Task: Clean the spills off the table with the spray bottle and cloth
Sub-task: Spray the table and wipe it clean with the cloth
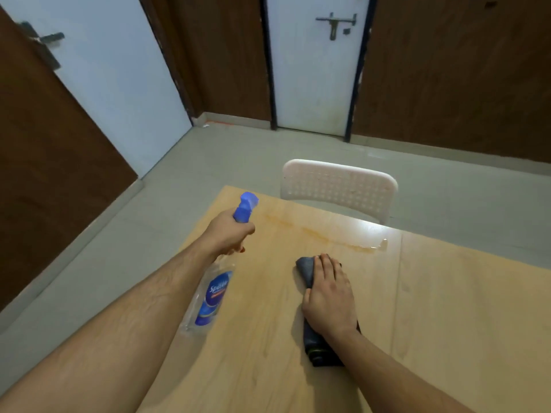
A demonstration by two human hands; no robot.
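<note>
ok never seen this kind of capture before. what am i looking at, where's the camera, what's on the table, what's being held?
There is no robot here: a person works with two bare hands, and the single picture comes from a wide-angle camera worn on the head, looking forward and down, so the arms enter from the bottom edge.

The left hand grips the neck of a clear spray bottle with a blue label and blue trigger head, held tilted above the table's left edge with the nozzle pointing away from the person. The right hand lies flat, fingers straight, pressing a dark grey cloth onto the light wooden table.

Beyond the cloth, an orange-brown spill streaks along the far edge, ending in a wet, shiny patch. A white perforated plastic chair stands behind the table. Further back are doors and a tiled floor.
</note>
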